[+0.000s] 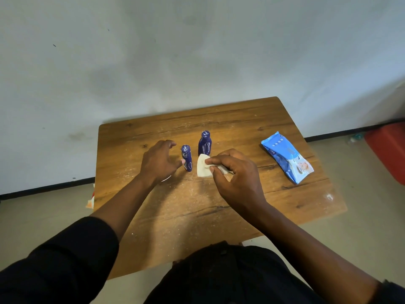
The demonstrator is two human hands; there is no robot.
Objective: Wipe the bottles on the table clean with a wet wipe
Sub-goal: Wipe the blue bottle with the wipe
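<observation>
Two dark blue bottles stood upright near the middle of the wooden surface [219, 205]. The shorter bottle [186, 157] was just left of and slightly nearer the person than the taller bottle [205, 143]. The left hand [158, 160] hovered just left of the shorter bottle, fingers loosely spread, the thumb tip at or almost touching the bottle's side; it gripped nothing. The right hand [234, 170] was just right of the shorter bottle and in front of the taller one, pinching a folded white wet wipe [202, 168] between thumb and fingers. The wipe's free edge hung beside the shorter bottle, apart from it. A blue wipe packet [287, 157] lay flat well to the right of the taller bottle. Pale dust speckled the surface around the bottles.
</observation>
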